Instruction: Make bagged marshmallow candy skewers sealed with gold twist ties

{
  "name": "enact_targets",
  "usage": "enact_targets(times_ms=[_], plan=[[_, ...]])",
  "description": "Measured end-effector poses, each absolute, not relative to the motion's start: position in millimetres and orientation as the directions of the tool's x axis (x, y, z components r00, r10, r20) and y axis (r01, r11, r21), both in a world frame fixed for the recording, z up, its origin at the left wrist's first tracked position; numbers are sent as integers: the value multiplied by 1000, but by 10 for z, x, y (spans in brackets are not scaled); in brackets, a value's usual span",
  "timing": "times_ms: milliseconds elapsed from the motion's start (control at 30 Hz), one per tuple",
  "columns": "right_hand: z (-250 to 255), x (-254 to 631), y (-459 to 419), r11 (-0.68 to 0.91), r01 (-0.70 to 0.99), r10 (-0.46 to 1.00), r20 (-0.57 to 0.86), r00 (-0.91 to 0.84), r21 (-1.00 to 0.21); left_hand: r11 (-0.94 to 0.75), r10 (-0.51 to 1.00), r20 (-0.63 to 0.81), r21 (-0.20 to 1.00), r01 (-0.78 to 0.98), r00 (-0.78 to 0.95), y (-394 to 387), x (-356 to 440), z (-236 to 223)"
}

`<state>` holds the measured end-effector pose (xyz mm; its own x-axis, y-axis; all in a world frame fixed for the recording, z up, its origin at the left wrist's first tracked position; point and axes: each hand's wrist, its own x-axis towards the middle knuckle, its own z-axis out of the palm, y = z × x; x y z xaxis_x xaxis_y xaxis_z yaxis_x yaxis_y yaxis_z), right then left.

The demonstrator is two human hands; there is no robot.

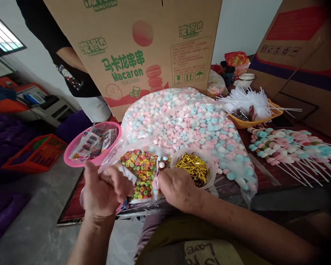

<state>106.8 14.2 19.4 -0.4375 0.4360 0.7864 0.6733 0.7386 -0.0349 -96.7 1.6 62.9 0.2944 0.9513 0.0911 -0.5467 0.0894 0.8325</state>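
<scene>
My right hand point(180, 187) is closed, its thumb and fingers pinching the top of a small clear bag point(156, 186) with pale, coloured contents I cannot make out. It is in front of a tub of gold twist ties point(193, 167) and beside a heap of multicoloured cereal rings point(143, 176). My left hand point(103, 189) is raised at the left of the rings, thumb up and apart from the half-bent fingers, with nothing visible in it. Behind its fingertips lies a printed packet point(129, 175). Large clear plastic with pink, blue and white candies point(179, 121) spreads behind both hands.
A pink basket point(67, 156) of printed packets stands at the left. A yellow basket point(244, 123) with white sticks and several candy skewers point(289, 147) are at the right. A tall Macaron carton point(157, 48) rises behind; a person in black point(44, 33) stands beside it.
</scene>
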Motion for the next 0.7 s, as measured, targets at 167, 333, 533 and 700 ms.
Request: enact_targets(times_ms=[167,333,533,700], plan=[[331,1059,117,827,560,297,802,-518,55,444,808,-161,798,-408,567,-221,-815,345],[293,1046,64,696,420,708,457,-539,-582,171,891,155,757,-631,427,-242,-970,508],[383,999,-47,568,315,790,396,-468,-760,308,896,-173,905,-293,408,-229,-745,559],[335,870,-10,236,184,869,122,-479,-954,47,993,-84,923,-382,-81,-208,-591,569]])
